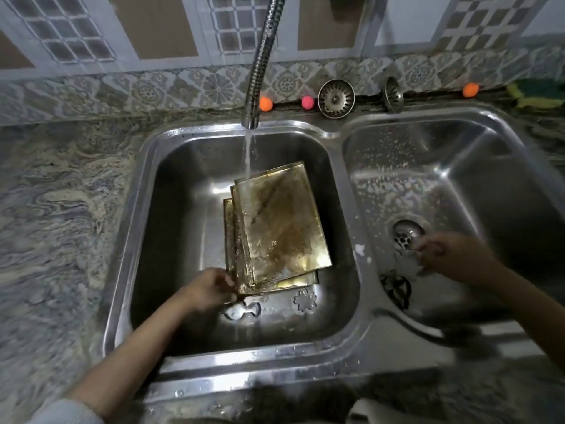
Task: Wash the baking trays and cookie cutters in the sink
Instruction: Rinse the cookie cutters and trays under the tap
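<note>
A stack of stained, golden baking trays lies in the left basin, with water from the faucet running onto the top tray's far corner. My left hand grips the stack's near left corner. A flower-shaped cookie cutter and a rounded cutter lie on the basin floor in front of the trays. Another dark cutter lies in the right basin. My right hand is blurred beside the right drain; it seems to pinch something small, which I cannot make out.
Two metal sink strainers lean against the tiled wall behind the sink, with small orange and pink balls. A yellow-green sponge sits at the far right. Marbled counter spreads left of the sink.
</note>
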